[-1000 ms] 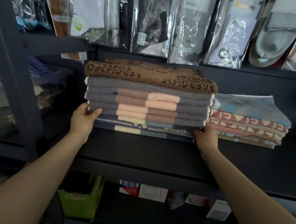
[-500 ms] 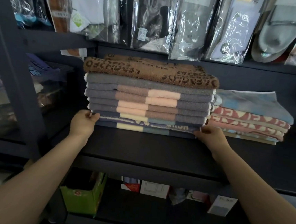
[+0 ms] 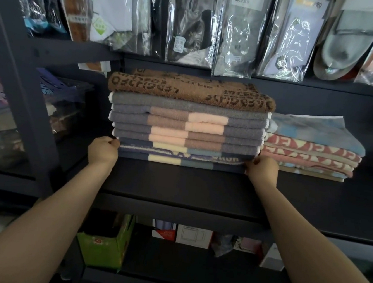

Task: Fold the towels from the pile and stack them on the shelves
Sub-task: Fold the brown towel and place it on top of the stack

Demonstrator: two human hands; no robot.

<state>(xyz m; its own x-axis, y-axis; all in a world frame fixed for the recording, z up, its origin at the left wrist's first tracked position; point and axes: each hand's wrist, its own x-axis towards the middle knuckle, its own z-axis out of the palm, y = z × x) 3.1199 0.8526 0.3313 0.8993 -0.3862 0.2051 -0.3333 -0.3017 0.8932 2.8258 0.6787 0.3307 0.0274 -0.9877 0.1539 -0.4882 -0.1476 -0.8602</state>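
A tall stack of folded towels (image 3: 238,136) rests on the dark shelf (image 3: 176,186). A brown lettered towel (image 3: 185,91) lies on top, grey striped ones sit below it, and navy striped towels (image 3: 202,157) lie at the bottom. My left hand (image 3: 102,150) is curled at the left end of the navy layers. At their right end, my right hand (image 3: 262,169) has its fingertips tucked into the edge. Both hands grip the navy towel near the base of the stack.
A lower stack of pink-patterned and blue towels (image 3: 310,151) sits just right of the tall one. Bagged socks and slippers (image 3: 237,27) hang above. A dark upright post (image 3: 21,93) stands at the left. Boxes (image 3: 103,240) fill the shelf underneath.
Both hands have slid down from the sides of the stack to the navy layers at its base and closed there. The stack looks squarer.
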